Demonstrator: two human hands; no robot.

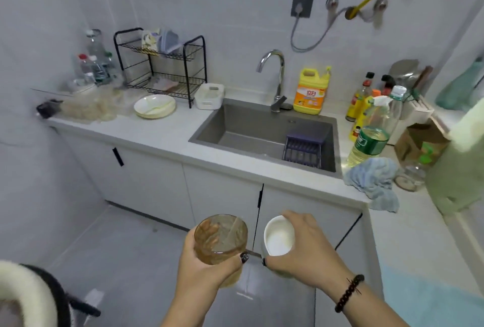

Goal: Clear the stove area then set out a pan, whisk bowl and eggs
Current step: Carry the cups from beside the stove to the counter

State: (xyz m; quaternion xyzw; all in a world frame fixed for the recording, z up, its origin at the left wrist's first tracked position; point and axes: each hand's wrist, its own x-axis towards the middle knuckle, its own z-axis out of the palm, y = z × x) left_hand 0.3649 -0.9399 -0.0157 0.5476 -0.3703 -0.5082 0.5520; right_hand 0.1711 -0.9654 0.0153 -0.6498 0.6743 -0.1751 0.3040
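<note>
Holding a brown-smeared glass [220, 239] in your left hand [203, 265], you have the fingers curled round its wall and the thumb across its near side. Your right hand [305, 244] grips a small white bowl [278, 239], fingers wrapped over its right side and thumb beneath the near rim, with a dark bead bracelet [349, 293] on that wrist. Both vessels hang side by side, just apart, above the floor in front of the cabinet doors.

Far of your hands lies the grey sink [235, 130], with a dark purple rack [303, 147] in its right part and a chrome tap [275, 75] behind it. A yellow detergent jug [310, 91] stands just right of the tap. To the left of the sink on the counter [167, 132] sit stacked white plates [154, 106], near a black wire dish rack [162, 64]. At the right corner of the counter you have a crumpled blue cloth [374, 180] and, just beyond it, an oil bottle [372, 138].
</note>
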